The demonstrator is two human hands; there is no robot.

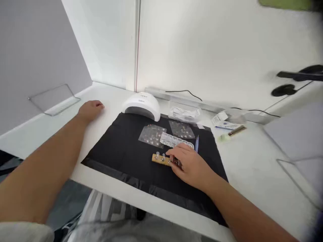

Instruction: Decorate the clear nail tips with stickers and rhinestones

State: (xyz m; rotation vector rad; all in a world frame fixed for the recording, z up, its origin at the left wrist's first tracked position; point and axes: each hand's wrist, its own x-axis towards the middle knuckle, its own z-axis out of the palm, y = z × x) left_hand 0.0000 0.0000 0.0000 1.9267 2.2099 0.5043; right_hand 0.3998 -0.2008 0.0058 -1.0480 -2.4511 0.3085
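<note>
My right hand [188, 164] is over the black mat, its thumb and fingers pinched at the right end of a small yellowish strip [158, 159]. Small clear, rounded pieces stand on the strip's left part; dark reddish bits show between my fingers, too small to make out. Just behind that hand lies a clear ridged tray [171, 139]. My left hand [91, 110] rests on the white table left of the mat, fingers curled in; whether anything is inside cannot be seen.
A white dome lamp [142, 105] stands at the mat's back edge, beside a clear box [184, 112]. Two clear sheets with small bits [152, 135] [181, 129] and blue tweezers [196, 144] lie on the black mat [121, 144]. Packets [227, 125] lie right. Wire frames flank the table.
</note>
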